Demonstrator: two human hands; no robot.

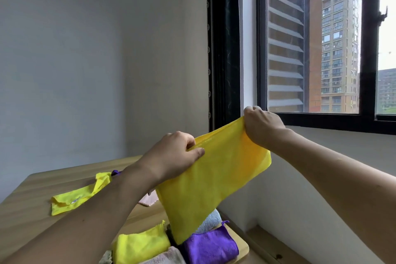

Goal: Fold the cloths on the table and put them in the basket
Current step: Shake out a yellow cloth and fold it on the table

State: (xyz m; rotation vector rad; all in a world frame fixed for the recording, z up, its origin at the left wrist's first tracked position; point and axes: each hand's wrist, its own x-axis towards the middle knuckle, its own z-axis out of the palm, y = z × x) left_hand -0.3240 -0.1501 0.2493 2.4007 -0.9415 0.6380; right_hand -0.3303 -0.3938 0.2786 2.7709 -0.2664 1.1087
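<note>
A yellow cloth (pixel 214 180) hangs stretched in the air above the table. My left hand (pixel 173 154) pinches its top edge at the left corner. My right hand (pixel 262 126) grips the opposite top corner, raised higher near the window sill. On the wooden table (pixel 27 206) lies a crumpled yellow cloth (pixel 79 195) with a bit of purple cloth (pixel 115 172) behind it. Near the bottom edge sit folded cloths: a yellow one (pixel 141 244), a purple one (pixel 211 246), a light blue one (pixel 211 222) and a pinkish one (pixel 165 256). The basket itself is not clearly visible.
A pale pink cloth (pixel 150 199) peeks out under my left forearm. A white wall stands behind the table. A black-framed window (pixel 259 49) and its sill (pixel 342 141) run along the right. The table's right edge ends close to the wall below the sill.
</note>
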